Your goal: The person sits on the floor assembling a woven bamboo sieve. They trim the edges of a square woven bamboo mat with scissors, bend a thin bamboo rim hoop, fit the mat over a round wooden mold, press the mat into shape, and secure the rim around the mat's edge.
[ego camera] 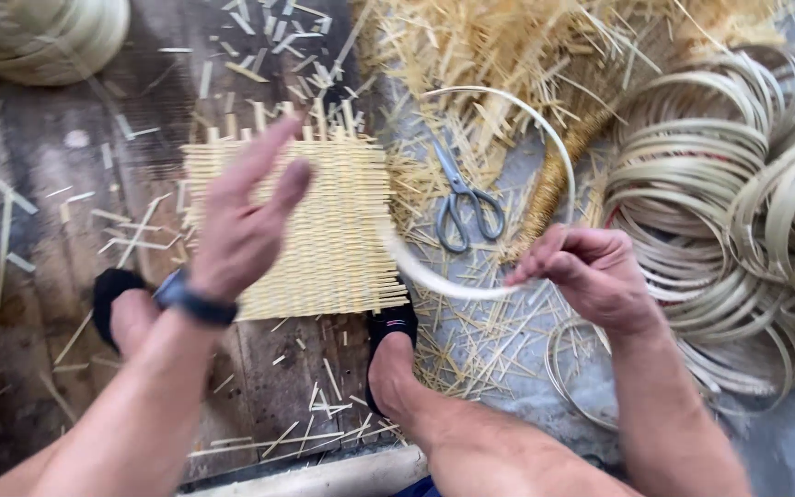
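The right hand (591, 271) is pinching a thin bamboo hoop (517, 110) at centre frame, seemingly light, springy, best gripped along its band; the left hand (246, 216) is hovering spread over the woven mat (342, 230)

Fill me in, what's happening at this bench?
A person sits over a square woven straw mat pinned under both feet. The right hand pinches a thin bent cane strip that arcs up over the scissors. The left hand is open, raised above the mat and holding nothing. Coils of cane hoops lie to the right, loose straw at the top, and offcuts are scattered on the floor.
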